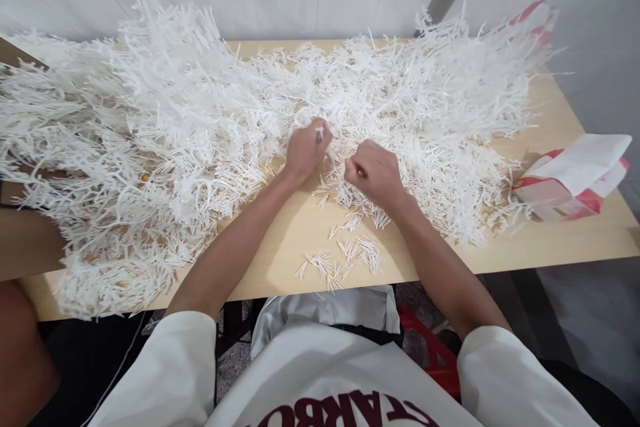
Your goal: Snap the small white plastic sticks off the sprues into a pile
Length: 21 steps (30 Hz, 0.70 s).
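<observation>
Across the middle of the worktop [280,260], toward its near edge, we see both hands working at the fringe of a great heap of white plastic sprue pieces [165,120]. Heap runs from the left edge almost to the right edge and back to the far edge against the wall; thin branching sticks, tangled, piled highest at the far left.

Left hand [305,150]: fingers closed, pinching a small white piece [319,133] that shows at the fingertips, right at the front border of the heap. Knuckles toward us, forearm coming up from the near edge.

Right hand [375,173]: fingers curled shut in a loose fist just beside the left hand, the two close together but apart. We cannot tell what, if anything, sits inside the fist; white pieces lie touching under and around it.

Between the forearms, near the near edge: a small scatter of short loose white pieces [345,257], lying flat on bare wood, well apart from the main heap.

Right edge of the worktop: a red-and-white plastic bag [575,180], lying on its side, just beside the heap's right end. A second red-and-white bag [537,20] shows at the far right corner, partly behind the sticks.

Below the near edge: white sleeves and a shirt with dark red lettering [350,407], and a red stool [430,347] partly visible under the worktop.
</observation>
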Each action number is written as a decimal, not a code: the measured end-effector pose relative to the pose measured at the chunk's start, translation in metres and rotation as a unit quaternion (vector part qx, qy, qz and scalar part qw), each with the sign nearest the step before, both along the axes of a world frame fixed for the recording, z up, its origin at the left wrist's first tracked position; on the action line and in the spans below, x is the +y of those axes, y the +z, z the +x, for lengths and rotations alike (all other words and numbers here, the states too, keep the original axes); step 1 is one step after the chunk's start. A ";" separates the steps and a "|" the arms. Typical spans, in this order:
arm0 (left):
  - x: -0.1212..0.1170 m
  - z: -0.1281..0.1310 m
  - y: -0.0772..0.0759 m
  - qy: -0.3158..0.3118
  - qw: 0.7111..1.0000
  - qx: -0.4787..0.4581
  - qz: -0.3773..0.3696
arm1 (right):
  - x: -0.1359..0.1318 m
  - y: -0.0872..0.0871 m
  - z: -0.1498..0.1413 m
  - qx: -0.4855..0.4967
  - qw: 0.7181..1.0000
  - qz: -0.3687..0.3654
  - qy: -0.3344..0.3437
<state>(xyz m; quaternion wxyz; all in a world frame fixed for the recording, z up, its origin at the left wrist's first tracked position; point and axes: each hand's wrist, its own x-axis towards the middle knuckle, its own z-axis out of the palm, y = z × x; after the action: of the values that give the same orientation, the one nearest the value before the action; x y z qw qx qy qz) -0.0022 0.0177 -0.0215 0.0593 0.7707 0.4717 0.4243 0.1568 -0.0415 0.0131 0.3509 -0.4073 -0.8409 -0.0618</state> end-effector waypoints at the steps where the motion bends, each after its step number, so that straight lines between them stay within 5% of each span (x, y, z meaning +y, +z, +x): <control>1: 0.003 -0.003 0.001 0.010 1.000 -0.029 -0.006 | -0.005 0.001 -0.004 -0.004 1.000 0.000 0.031; 5: 0.002 -0.008 0.009 -0.070 0.995 -0.040 -0.065 | -0.012 0.000 -0.011 0.043 0.998 -0.016 0.054; 12: -0.004 -0.006 0.013 -0.117 0.992 -0.015 -0.043 | 0.010 -0.003 0.006 0.227 0.963 -0.069 -0.130; 21: -0.006 -0.007 0.010 -0.154 0.987 0.033 -0.027 | 0.019 -0.010 0.010 0.085 0.977 -0.192 -0.028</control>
<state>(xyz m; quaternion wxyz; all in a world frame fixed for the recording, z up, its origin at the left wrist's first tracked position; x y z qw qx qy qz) -0.0092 0.0113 -0.0111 0.1291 0.8459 0.3601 0.3716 0.1665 -0.0221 0.0029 0.3342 -0.4940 -0.7927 0.1260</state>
